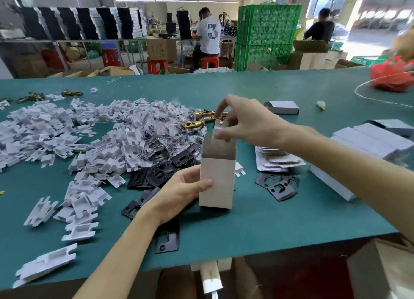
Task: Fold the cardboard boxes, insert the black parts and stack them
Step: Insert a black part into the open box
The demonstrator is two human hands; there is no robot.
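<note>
One upright box (216,182): left hand (179,193) grip holds it, right hand (244,122) pinches its flap (219,126).

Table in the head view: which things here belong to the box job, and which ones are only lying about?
For the job: cardboard box, held by the left hand and the right hand; black parts; flat boxes; finished boxes.

Lying about, as it seems: white plastic pieces; gold latches; red bag.
</note>
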